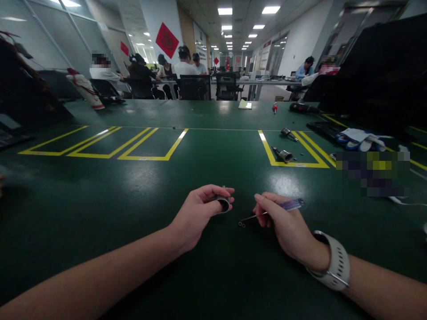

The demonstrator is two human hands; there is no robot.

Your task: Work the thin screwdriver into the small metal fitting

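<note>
The left hand (200, 211) was clenched around a small metal cylinder (223, 203), thumb and fingertips pinching it with its dark open end turned toward the camera, just above the green table (133, 186). Just beside that grip, to its right, the right hand (283, 222) grasped a slim tool with a translucent bluish handle (291, 205); the handle stuck out past the fingers away from the cylinder, while the thin metal shaft (248, 219) ran from the pinch down toward the table, its tip close under the cylinder but apart from it. A white watch (335, 262) circled the right wrist. Well beyond the right hand's grip, inside a yellow-taped box (293, 164), lay two more metal parts (283, 154), with white gloves (358, 137) farther right. Far behind both hands, people sat at other tables (180, 66).
</note>
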